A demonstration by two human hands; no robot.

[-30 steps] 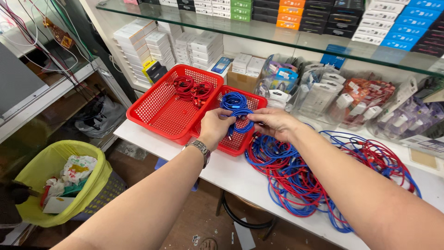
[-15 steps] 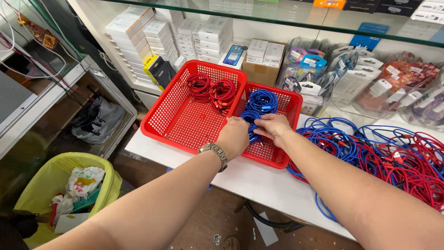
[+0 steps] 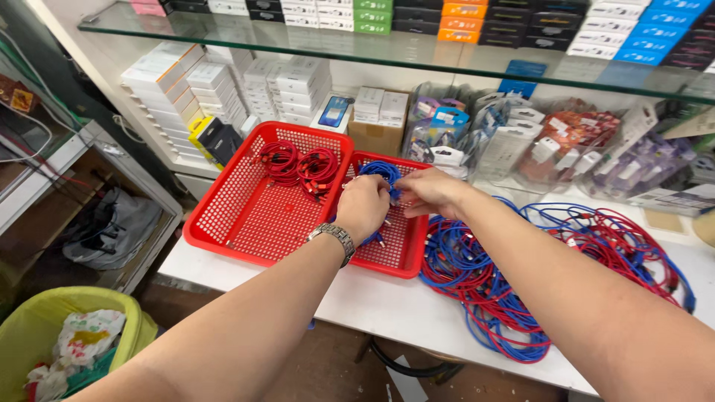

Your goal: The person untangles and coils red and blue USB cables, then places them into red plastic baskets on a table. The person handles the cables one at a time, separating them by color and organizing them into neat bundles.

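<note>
my left hand [image 3: 363,208] and right hand [image 3: 430,191] both pinch the blue cable coil [image 3: 381,173] over the smaller red basket [image 3: 406,257] | feels light, floppy, springy | best gripped across bundled loops

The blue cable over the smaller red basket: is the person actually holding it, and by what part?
Yes. Both hands hold the blue cable: the left hand grips the coil's lower part, the right hand pinches its right side.

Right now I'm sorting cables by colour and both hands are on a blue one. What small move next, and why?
Probably lower the blue cable into the smaller red basket: both the left hand and the right hand hold it over that basket, while red coils fill the other.
</note>
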